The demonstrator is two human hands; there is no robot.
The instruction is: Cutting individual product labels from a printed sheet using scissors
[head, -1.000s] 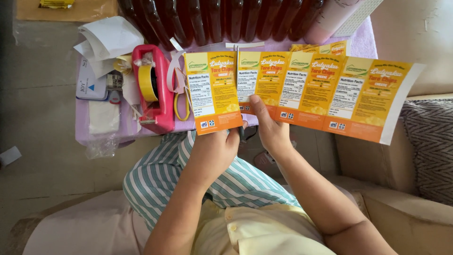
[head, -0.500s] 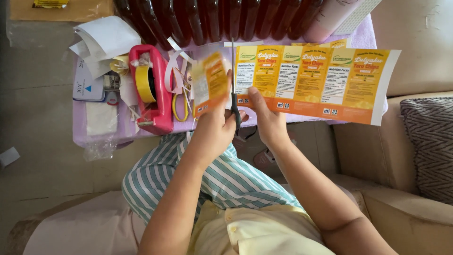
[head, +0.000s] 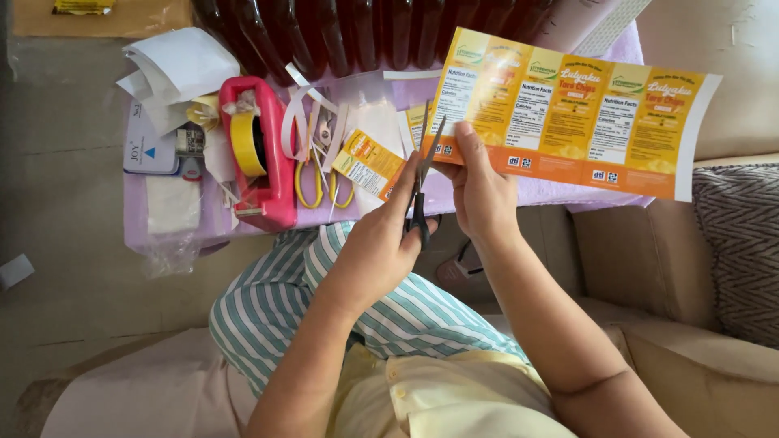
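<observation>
My left hand grips black scissors, blades pointing up and slightly apart at the left edge of a printed sheet. That sheet of yellow-and-orange labels is held up by my right hand, which pinches its lower left corner. One cut-off single label lies just left of the scissors on the purple table top, apart from my fingers.
A pink tape dispenser with yellow tape, yellow-handled scissors, paper scraps and a row of dark red bottles crowd the small table. A sofa cushion lies at right. My striped trouser leg is below.
The leftmost label has been cut off the sheet and has left my left hand; it now lies on the table. The shorter sheet is held higher and to the right.
</observation>
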